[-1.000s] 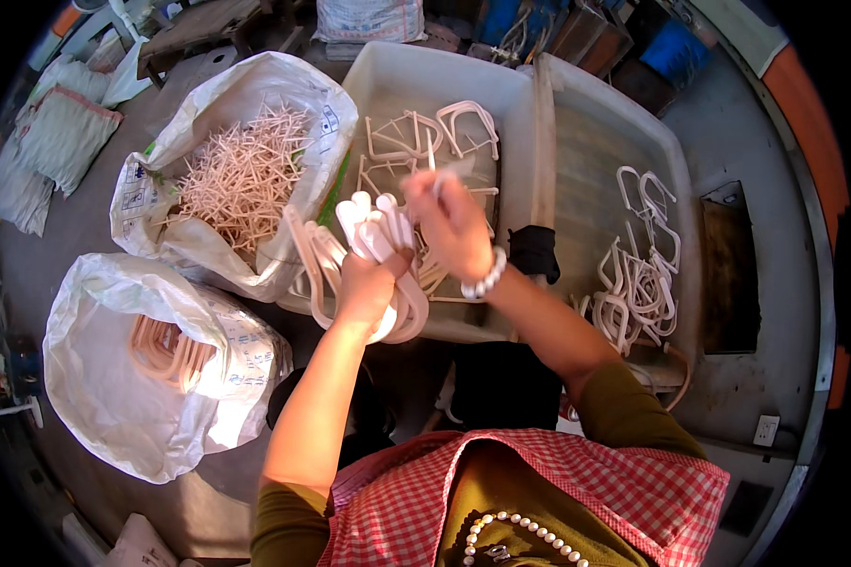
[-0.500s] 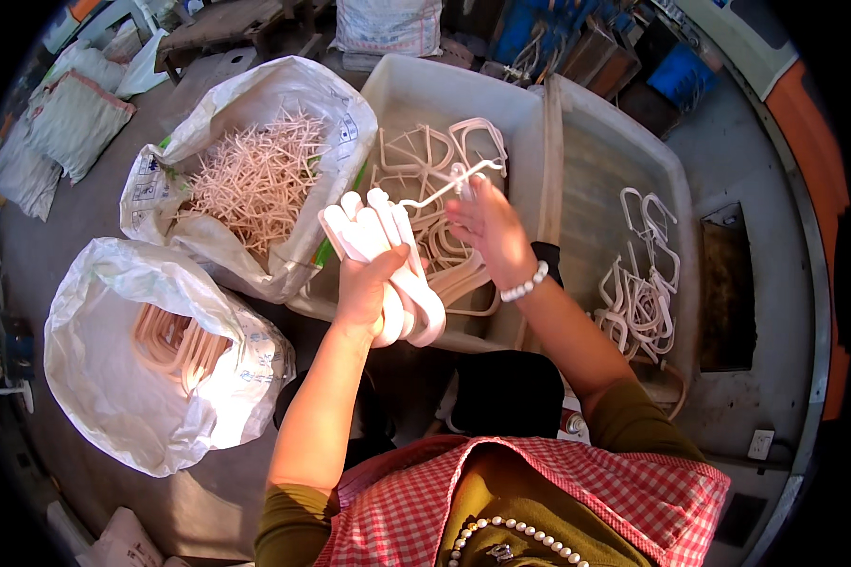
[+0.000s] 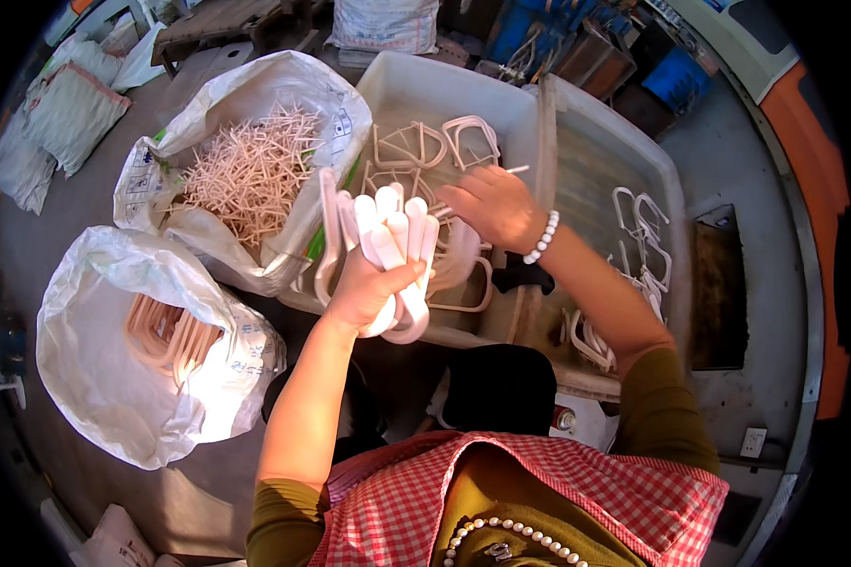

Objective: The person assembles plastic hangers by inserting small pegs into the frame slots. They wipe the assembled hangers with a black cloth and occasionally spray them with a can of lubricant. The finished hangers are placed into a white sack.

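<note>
My left hand (image 3: 373, 293) is wrapped round a bundle of pale pink plastic hangers (image 3: 397, 248), their thick rounded ends pointing up and away from me. To its right, above the near part of a white bin (image 3: 449, 80), my right hand (image 3: 501, 210) is closed with the knuckles upward. A thin pale plastic stick (image 3: 518, 169) pokes out past its far side; the rest is covered by the fingers. Beneath the hands, more pink hangers (image 3: 471, 137) lie loose in the bin.
A white sack (image 3: 345, 113) of small branched pink plastic pieces (image 3: 251, 165) stands left of the bin. Nearer, another sack (image 3: 80, 378) holds stacked hangers (image 3: 165, 335). A second bin (image 3: 615, 118) on the right contains several pale hangers (image 3: 648, 236). A black stool seat (image 3: 499, 389) is close to me.
My right hand has turned palm down and closed, shifting slightly right and nearer me. The left hand still grips the bundle, which has tilted so its ends fan upward.
</note>
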Available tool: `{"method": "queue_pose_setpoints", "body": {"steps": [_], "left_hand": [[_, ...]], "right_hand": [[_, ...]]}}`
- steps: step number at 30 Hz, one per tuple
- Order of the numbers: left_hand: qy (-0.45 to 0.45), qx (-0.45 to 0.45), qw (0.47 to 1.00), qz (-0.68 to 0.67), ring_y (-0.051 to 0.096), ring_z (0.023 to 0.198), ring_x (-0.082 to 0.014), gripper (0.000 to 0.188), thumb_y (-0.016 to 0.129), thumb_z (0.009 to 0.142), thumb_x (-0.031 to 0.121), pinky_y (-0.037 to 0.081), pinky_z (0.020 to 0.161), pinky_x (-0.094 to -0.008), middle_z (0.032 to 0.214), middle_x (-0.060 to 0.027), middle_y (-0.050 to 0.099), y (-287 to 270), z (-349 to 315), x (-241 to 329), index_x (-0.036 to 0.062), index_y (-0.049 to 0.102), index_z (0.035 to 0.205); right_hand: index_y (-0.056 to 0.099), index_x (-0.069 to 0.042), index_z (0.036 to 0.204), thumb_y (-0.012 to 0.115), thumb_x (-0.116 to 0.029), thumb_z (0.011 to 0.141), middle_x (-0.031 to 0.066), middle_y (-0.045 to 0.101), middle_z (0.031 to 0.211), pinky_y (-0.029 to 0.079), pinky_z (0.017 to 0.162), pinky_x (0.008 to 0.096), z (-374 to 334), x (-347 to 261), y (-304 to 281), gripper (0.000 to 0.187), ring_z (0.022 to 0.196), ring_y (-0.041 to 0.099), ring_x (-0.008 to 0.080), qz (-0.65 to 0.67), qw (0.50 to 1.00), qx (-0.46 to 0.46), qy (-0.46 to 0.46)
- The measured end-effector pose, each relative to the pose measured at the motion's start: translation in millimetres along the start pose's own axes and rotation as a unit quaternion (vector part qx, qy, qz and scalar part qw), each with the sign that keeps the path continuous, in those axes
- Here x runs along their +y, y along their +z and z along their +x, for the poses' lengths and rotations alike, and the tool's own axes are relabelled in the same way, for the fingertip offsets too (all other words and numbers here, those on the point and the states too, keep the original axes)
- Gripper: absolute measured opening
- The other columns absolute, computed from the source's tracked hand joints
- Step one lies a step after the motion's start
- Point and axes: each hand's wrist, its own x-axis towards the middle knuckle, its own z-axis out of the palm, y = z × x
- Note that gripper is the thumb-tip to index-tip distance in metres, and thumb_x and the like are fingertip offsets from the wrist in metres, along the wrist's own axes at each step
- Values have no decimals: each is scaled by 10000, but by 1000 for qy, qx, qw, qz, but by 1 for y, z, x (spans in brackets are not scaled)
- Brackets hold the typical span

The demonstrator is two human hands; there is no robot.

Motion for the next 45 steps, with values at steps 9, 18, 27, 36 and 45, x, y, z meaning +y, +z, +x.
{"method": "queue_pose_setpoints", "body": {"steps": [9, 18, 27, 36, 45], "left_hand": [[177, 85, 872, 449, 616, 921, -337, 428, 607, 719, 83, 487, 778, -352, 959, -171, 638, 10, 2, -21, 73, 549, 1143], [63, 100, 991, 67, 594, 871, -150, 319, 629, 801, 27, 485, 744, -292, 944, -69, 603, -3, 9, -25, 3, 541, 1107], [45, 116, 990, -72, 589, 836, -154, 341, 634, 782, 29, 479, 750, -297, 941, -61, 587, -9, 6, -9, 5, 540, 1109], [123, 104, 987, -23, 573, 869, -121, 379, 641, 770, 0, 469, 759, -287, 991, -41, 594, 6, 11, -15, 23, 544, 1136], [18, 105, 994, -29, 575, 900, -167, 406, 641, 773, 31, 457, 800, -287, 1005, -69, 582, 10, 1, -34, -11, 512, 1156]], "right_hand": [[524, -120, 833, 413, -348, 983, -38, 353, 513, 236, 368, 234, -56, -38, 11, 294, 413, 310, 94, 821, 357, -210, 392], [489, -53, 1188, 538, -254, 940, 39, 572, 790, 450, 571, 237, -22, -25, 19, 323, 636, 528, 111, 542, 764, -51, 346], [460, -15, 1247, 577, -70, 862, 164, 509, 1085, 476, 719, 291, -14, -30, 1, 406, 830, 572, 243, 235, 964, 81, 95], [548, -52, 890, 483, -105, 896, 23, 543, 660, 437, 460, 270, -31, -25, 3, 84, 493, 514, 130, 793, 429, -15, 433], [515, -56, 957, 385, -220, 983, 55, 583, 819, 353, 502, 248, 29, 27, -101, 210, 518, 430, 88, 711, 471, 495, 168]]}}
